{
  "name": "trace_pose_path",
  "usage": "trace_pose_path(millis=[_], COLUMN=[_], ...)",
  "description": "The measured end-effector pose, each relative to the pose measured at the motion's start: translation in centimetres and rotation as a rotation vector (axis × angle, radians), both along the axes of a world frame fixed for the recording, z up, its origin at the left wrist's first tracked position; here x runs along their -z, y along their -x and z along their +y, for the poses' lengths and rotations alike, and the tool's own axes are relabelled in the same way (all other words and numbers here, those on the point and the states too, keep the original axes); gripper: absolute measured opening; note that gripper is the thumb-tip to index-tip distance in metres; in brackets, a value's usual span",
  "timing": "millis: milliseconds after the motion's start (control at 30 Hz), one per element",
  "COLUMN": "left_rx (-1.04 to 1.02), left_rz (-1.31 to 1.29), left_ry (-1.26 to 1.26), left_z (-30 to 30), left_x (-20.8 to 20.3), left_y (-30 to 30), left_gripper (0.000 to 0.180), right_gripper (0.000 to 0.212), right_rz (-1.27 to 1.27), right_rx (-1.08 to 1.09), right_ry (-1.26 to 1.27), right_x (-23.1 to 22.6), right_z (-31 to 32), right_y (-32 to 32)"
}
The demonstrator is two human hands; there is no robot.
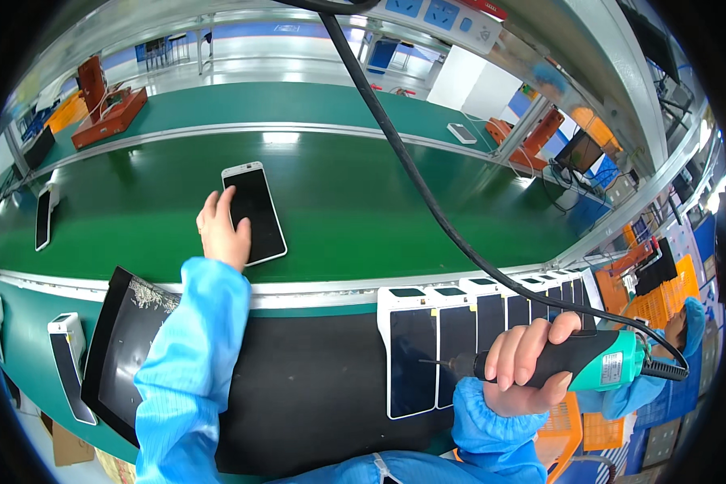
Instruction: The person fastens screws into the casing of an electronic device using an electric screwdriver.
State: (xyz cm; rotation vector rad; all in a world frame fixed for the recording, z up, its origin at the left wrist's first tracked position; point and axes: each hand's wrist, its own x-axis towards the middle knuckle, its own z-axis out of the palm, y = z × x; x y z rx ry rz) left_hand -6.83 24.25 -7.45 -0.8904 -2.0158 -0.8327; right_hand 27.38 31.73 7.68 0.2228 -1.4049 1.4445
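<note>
Resting spread left hand (224, 235) on white handheld device (260, 211) on green belt (363, 218) and clasping electric screwdriver (609, 360) in right hand (524, 367), could scratch lined-up devices (413, 343) by dipping the bit (439, 362), or snag one with drooping cable (436, 206).

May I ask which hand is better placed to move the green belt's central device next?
Probably the left hand: its fingers are over the device; the right hand holds a screwdriver.

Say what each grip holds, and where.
Right grip: teal-and-black cylindrical corded screwdriver, by its black body. Left grip: touches white rectangular black-screened device; can't tell if held.
</note>
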Motion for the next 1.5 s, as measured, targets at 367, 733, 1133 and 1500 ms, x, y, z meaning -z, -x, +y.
trace_pose_path(millis=[367, 733, 1133, 1500], left_rx=[1.01, 0.786, 0.324, 0.238], left_rz=[-1.52, -1.295, -0.746, -0.827], left_ry=[0.467, 0.504, 0.98, 0.648], left_z=[-1.2, -14.5, -21.3, -22.2], left_x=[-0.2, -5.2, -5.5, -7.0], left_y=[-22.4, -20.0, -2.9, -4.8], left_gripper=[0.032, 0.026, 0.02, 0.007], right_gripper=[0.048, 0.048, 0.047, 0.047], right_rz=[-0.059, -0.139, -0.18, -0.176], right_rx=[-0.079, -0.236, -0.279, -0.302], right_ry=[0.228, 0.306, 0.319, 0.349], right_x=[0.5, 1.6, 2.0, 1.8], right_z=[-1.5, -2.3, -2.7, -2.9], right_y=[0.6, 1.2, 1.7, 2.4])
